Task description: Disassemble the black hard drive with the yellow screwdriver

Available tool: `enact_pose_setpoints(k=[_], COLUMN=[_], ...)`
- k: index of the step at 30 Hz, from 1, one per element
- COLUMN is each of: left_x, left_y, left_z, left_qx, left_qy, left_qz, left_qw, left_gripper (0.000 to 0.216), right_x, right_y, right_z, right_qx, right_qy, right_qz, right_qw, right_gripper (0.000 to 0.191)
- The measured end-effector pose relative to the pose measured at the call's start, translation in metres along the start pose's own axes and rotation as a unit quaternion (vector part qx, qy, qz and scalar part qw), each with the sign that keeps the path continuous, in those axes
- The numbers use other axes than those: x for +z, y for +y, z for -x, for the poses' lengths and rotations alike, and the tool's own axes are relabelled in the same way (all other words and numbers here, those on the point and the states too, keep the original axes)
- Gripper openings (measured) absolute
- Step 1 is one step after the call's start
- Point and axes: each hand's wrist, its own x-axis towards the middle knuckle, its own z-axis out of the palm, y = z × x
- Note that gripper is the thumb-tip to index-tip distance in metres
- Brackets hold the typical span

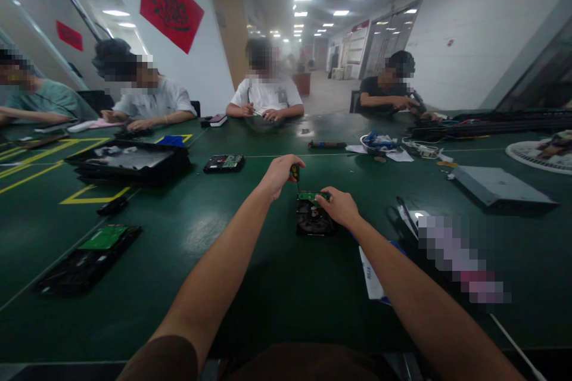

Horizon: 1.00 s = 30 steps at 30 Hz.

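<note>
A black hard drive (313,221) with a green circuit board at its far end lies on the dark green table (268,286) in front of me. My left hand (282,175) is closed around the black-and-yellow handle of a screwdriver (295,172). The screwdriver stands upright, its shaft pointing down at the far left corner of the drive; whether its tip sits in a screw is too small to tell. On the drive's right side my right hand (340,205) grips the edge, thumb lying over the circuit board.
Another hard drive (224,163) lies farther back. Left are a black tray (129,161) and a black unit with a green board (89,256). Right are a grey metal box (504,186), a bowl of blue cables (379,141) and a blue-white packet (372,277). Several people sit opposite.
</note>
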Motion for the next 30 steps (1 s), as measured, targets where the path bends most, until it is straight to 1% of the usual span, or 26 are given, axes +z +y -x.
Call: enact_pose_setpoints(k=[3, 8, 10, 14, 17, 23, 25, 28, 30], left_x=[-0.0005, 0.0047, 0.0061, 0.0059, 0.0049, 0.0046, 0.0046, 0.0042, 0.004], left_y=[0.0018, 0.0049, 0.005, 0.0058, 0.0073, 0.0061, 0.0051, 0.0055, 0.0065], left_z=[0.0013, 0.0039, 0.0037, 0.0026, 0.0035, 0.0048, 0.0043, 0.0039, 0.0044], left_qx=[-0.004, -0.044, -0.04, -0.003, 0.004, -0.048, -0.037, 0.001, 0.012], left_qy=[-0.004, -0.01, 0.002, 0.038, 0.023, -0.007, 0.003, 0.032, 0.029], left_qz=[-0.006, 0.059, 0.064, 0.009, -0.001, 0.085, 0.069, -0.004, -0.027], left_qw=[1.0, 0.997, 0.997, 0.999, 1.0, 0.995, 0.997, 0.999, 0.999], left_gripper=[0.025, 0.024, 0.023, 0.017, 0.017, 0.022, 0.021, 0.021, 0.023], right_x=[-0.0014, -0.0048, -0.0053, -0.0046, -0.0038, -0.0025, -0.002, -0.0009, -0.0002], right_y=[-0.0007, -0.0025, -0.0029, -0.0032, -0.0028, -0.001, -0.0004, 0.0002, 0.0005], right_z=[0.0001, 0.0016, 0.002, 0.0021, 0.0019, 0.0017, 0.0015, 0.0012, 0.001], right_qx=[0.002, 0.001, 0.001, -0.002, -0.001, 0.0, -0.005, -0.007, -0.005], right_qy=[-0.003, -0.006, -0.007, -0.004, -0.001, 0.003, 0.006, 0.008, 0.011], right_qz=[-0.002, -0.005, -0.005, -0.003, -0.002, -0.011, -0.009, -0.01, -0.009], right_qw=[1.0, 1.0, 1.0, 1.0, 1.0, 1.0, 1.0, 1.0, 1.0], right_gripper=[0.041, 0.039, 0.039, 0.038, 0.038, 0.037, 0.037, 0.037, 0.037])
